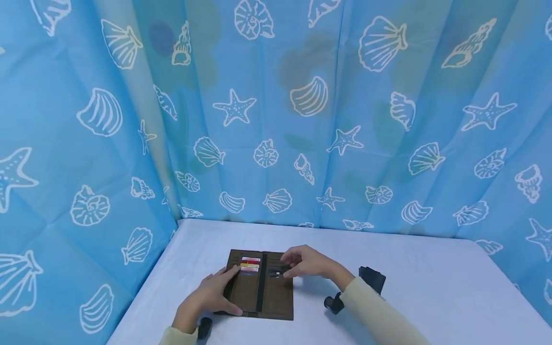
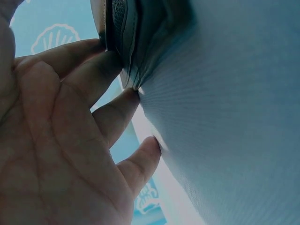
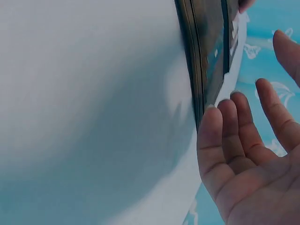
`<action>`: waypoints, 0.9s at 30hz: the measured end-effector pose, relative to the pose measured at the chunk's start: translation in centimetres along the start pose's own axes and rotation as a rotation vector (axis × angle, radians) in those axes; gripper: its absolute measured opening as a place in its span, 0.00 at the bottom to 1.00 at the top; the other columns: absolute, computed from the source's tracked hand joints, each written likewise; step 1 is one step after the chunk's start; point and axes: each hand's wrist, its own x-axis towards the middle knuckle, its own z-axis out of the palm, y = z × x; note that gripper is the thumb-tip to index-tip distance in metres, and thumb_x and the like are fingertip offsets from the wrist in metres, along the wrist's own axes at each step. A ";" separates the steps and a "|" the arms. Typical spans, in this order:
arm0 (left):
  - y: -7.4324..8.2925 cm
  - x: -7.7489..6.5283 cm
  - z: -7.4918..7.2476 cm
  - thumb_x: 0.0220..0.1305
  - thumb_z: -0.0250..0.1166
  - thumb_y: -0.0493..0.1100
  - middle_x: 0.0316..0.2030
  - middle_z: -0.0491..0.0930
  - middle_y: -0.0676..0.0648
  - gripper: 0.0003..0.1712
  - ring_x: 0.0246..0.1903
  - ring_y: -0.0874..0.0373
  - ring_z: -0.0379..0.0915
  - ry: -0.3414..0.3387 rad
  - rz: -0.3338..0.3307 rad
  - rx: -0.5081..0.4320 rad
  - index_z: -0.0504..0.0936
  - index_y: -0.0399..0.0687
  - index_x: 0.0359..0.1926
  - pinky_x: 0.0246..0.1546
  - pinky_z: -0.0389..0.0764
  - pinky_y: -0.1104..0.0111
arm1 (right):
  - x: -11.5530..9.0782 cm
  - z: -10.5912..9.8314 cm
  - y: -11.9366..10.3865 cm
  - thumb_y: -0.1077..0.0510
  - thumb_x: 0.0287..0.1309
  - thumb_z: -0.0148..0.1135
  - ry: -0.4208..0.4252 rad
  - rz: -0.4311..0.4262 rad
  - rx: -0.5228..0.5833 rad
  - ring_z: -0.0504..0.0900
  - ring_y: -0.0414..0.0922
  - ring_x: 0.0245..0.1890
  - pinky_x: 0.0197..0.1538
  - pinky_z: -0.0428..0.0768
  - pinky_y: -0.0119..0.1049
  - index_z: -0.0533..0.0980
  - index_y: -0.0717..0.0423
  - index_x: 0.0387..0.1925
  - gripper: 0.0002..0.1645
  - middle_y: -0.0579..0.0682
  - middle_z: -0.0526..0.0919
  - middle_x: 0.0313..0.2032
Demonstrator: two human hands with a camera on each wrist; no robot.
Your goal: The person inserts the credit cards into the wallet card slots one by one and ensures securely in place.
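Observation:
A long brown wallet [image 1: 276, 302] lies unfolded on the white table, with a black strip down its middle. Several cards [image 1: 250, 265], red, yellow and white, sit in slots on its left half, and dark cards [image 1: 274, 273] show on the right half. My left hand [image 1: 211, 292] rests along the left side, fingertips by the cards and thumb at the bottom edge; its fingers [image 2: 115, 117] look fairly straight in the left wrist view. Over the right half's upper part, my right hand [image 1: 308, 262] has loosely bent, spread fingers [image 3: 211, 136] with nothing between them.
A black folded item [image 1: 373, 279] lies to the right, partly behind my right sleeve [image 1: 379, 311]. Small black devices [image 1: 333, 304] are worn at both wrists. Behind the white table [image 1: 431, 268] hangs a blue curtain [image 1: 276, 120] with shells and starfish.

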 end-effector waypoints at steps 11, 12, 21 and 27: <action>0.1 0.1 0.0 0.33 0.84 0.57 0.73 0.61 0.38 0.64 0.72 0.31 0.51 -0.011 -0.032 -0.004 0.63 0.57 0.74 0.68 0.55 0.32 | -2.9 -3.2 2.3 0.55 0.54 0.73 0.055 0.069 0.019 0.79 0.45 0.44 0.47 0.84 0.41 0.78 0.56 0.55 0.26 0.53 0.82 0.47; 0.1 0.0 0.0 0.33 0.84 0.57 0.73 0.61 0.38 0.64 0.72 0.30 0.51 -0.013 -0.038 0.000 0.63 0.57 0.74 0.67 0.55 0.32 | -3.1 -3.4 2.4 0.55 0.55 0.73 0.060 0.072 0.018 0.79 0.45 0.44 0.47 0.83 0.41 0.78 0.57 0.55 0.26 0.53 0.82 0.47; 0.2 0.0 0.0 0.34 0.85 0.57 0.72 0.63 0.37 0.64 0.72 0.31 0.52 -0.006 -0.023 0.006 0.63 0.55 0.74 0.68 0.53 0.32 | -5.0 -5.3 4.7 0.55 0.55 0.72 0.096 0.069 -0.004 0.80 0.46 0.45 0.48 0.84 0.41 0.77 0.59 0.54 0.26 0.55 0.82 0.47; 0.2 0.1 0.3 0.33 0.84 0.57 0.72 0.63 0.37 0.64 0.72 0.32 0.53 -0.009 -0.014 0.014 0.63 0.55 0.74 0.69 0.52 0.33 | -6.4 -6.2 5.8 0.56 0.56 0.71 0.108 0.084 0.011 0.79 0.46 0.45 0.49 0.83 0.41 0.77 0.59 0.54 0.25 0.54 0.82 0.47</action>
